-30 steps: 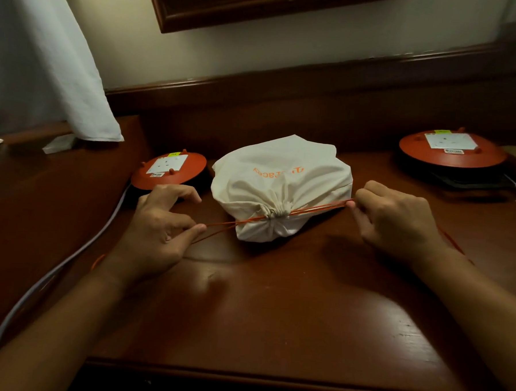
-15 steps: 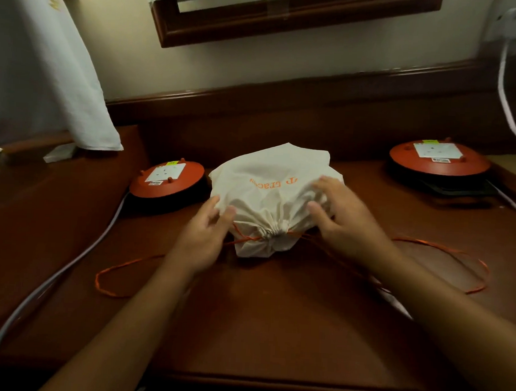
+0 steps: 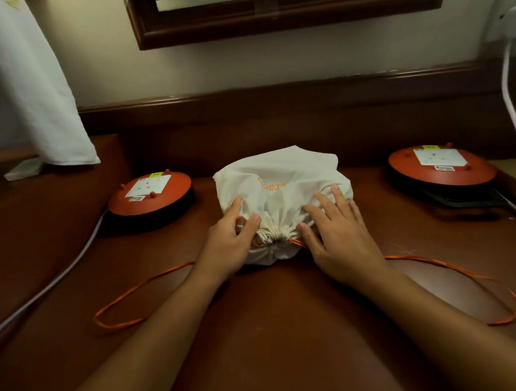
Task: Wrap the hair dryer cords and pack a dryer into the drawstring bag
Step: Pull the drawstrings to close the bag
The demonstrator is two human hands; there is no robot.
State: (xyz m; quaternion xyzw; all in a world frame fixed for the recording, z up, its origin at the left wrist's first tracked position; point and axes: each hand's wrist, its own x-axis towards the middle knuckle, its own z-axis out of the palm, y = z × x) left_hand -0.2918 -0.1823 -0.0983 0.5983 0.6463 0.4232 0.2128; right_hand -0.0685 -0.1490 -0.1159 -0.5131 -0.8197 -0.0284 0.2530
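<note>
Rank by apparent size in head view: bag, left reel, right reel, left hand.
1. bag
2-3. right reel, left reel: alike; right sits farther back, unsure
4. left hand

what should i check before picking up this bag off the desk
1. Bag mouth gathered shut: ok, cinched tight at the front.
2. Dryer inside: cannot tell, the cloth bulges but hides its contents.
3. Orange cord free of snags: ok, both loops lie slack on the desk.
4. Left hand placed: ok, resting on the bag beside the neck.
5. Right hand placed: ok, flat on the bag.
6. Cord reel clear of the bag: ok, apart from it.
</note>
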